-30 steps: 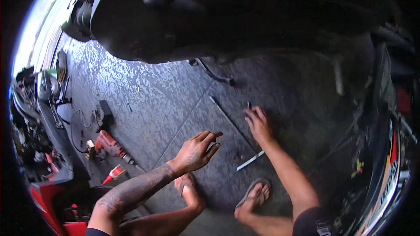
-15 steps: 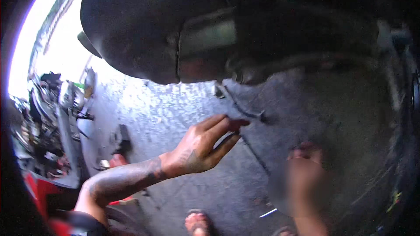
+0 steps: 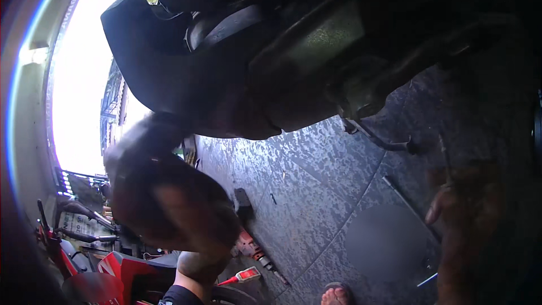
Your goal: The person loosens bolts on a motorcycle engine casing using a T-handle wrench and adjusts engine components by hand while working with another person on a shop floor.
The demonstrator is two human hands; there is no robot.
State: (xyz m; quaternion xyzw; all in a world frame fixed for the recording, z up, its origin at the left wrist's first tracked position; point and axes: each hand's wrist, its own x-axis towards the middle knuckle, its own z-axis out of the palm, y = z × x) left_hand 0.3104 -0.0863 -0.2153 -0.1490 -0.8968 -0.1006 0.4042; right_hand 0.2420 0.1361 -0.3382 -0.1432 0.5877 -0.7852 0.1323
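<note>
The dark body panels of a motorbike (image 3: 209, 93) fill the upper part of the picture, with a metal stand or lever (image 3: 384, 140) sticking out below. My left hand (image 3: 149, 141) is raised at the panels' left lower edge, dark and smeared by motion; its fingers cannot be made out. At the lower right, in shadow, my right hand (image 3: 466, 206) is closed around a slim-shafted tool (image 3: 444, 152) that points upward. Next to this hand a long thin metal rod (image 3: 409, 206) lies on the floor.
A red power tool (image 3: 257, 254), a red-and-white handheld item (image 3: 244, 275) and a dark block (image 3: 243, 200) lie on the patterned floor (image 3: 305, 209). Red motorbike parts (image 3: 127, 274) stand at the lower left. My foot (image 3: 336, 295) shows at the bottom.
My left hand has gone from in front of me up and left to the panels. The view has shifted left, and the slim tool now shows in my right hand.
</note>
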